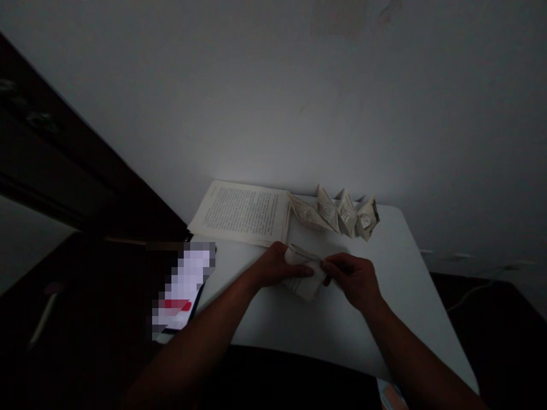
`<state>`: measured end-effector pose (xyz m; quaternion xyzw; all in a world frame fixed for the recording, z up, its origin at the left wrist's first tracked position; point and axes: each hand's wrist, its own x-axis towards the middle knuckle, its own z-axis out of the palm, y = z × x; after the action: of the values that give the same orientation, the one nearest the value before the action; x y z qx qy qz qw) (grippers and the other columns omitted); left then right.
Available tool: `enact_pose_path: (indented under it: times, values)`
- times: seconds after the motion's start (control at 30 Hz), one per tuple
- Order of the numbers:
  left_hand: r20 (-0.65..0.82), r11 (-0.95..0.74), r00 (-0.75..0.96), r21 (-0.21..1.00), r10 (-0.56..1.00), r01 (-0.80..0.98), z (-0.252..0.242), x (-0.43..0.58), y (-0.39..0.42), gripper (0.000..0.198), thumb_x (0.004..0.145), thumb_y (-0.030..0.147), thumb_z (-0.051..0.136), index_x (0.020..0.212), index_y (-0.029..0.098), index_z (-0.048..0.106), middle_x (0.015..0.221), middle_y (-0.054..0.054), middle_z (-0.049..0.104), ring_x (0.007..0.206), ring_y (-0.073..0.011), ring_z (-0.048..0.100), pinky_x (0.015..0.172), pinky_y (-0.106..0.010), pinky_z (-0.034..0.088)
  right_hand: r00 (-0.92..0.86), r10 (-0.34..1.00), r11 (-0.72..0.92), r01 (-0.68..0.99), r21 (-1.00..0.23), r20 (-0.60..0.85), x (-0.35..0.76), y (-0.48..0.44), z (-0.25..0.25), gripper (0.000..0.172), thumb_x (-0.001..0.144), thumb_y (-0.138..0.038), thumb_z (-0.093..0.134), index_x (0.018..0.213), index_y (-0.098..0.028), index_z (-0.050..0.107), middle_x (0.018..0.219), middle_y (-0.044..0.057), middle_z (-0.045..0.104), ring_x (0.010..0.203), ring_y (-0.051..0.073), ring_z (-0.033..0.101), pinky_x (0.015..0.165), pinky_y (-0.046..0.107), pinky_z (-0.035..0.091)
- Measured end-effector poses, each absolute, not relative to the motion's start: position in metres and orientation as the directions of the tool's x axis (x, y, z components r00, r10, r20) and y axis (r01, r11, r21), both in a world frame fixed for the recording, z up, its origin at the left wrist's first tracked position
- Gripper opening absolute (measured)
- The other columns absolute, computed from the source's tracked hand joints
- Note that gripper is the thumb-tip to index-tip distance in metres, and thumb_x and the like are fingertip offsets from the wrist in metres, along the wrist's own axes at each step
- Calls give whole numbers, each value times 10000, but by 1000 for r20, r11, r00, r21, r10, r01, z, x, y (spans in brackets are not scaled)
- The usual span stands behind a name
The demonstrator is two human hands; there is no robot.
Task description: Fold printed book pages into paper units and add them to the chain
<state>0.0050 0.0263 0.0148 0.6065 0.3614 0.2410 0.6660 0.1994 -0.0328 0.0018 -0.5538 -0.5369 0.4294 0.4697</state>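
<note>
A folded sheet of printed paper [305, 285] is held between my two hands, a little above the white table. My left hand [280, 266] grips its left side, with the thumb lying across the front. At the upper right edge, my right hand [352, 276] pinches the paper between thumb and fingers. Behind the hands stand several folded paper boats [347, 213] in a row, made of the same kind of printed page. Left of them lies a stack of loose printed pages [243, 213].
The white table [419, 319] stands against a grey wall [273, 102]. A phone [183, 290] with a lit, blurred screen lies at the table's left edge, near my left forearm. A dark door or frame [85, 148] rises on the left. The room is dim.
</note>
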Motion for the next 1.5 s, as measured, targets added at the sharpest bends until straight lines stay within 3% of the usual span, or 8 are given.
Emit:
enact_pose_path:
  times: [0.17,0.3,0.53,0.87,1.07,1.5]
  values:
    - [-203,160,612,979,764,125,12,4,29,357,574,330,798,831,95,719,757,-56,704,689,-169,644,657,-272,496,60,998,-30,102,-994,-24,200,-31,0,239,706,-391,718,704,-154,686,504,12,644,447,131,582,473,238,473]
    - [-219,179,628,976,747,128,10,1,30,284,581,334,793,707,92,717,646,-31,676,581,-139,613,583,-248,472,86,996,-20,77,-997,-14,205,-31,-1,217,713,-369,718,712,-155,688,503,9,642,450,130,579,471,237,465]
    - [-219,194,616,975,757,108,13,-1,33,250,564,318,799,661,101,720,575,-2,648,523,-110,573,550,-233,444,125,992,5,35,-999,9,210,-29,-2,191,718,-340,721,710,-151,691,494,8,639,430,125,572,455,235,461]
    - [-212,219,586,974,782,60,13,-4,35,291,571,345,798,732,112,733,640,-28,692,560,-122,600,600,-261,479,180,983,32,68,-997,44,211,-29,0,217,730,-366,703,726,-149,683,501,16,638,442,146,582,461,269,478]
    - [-258,204,523,966,812,160,16,-2,37,297,599,359,783,588,81,677,503,-30,624,454,-93,547,472,-205,422,213,976,10,152,-988,42,211,-30,2,232,729,-384,702,731,-152,689,500,11,641,449,138,580,484,259,482]
    - [-435,318,603,900,669,297,20,-7,34,376,636,388,747,823,90,614,635,-46,653,504,-151,629,460,-247,493,114,975,-210,209,-955,-189,215,-39,19,380,668,-492,712,749,-121,711,555,47,669,482,147,604,494,260,501]
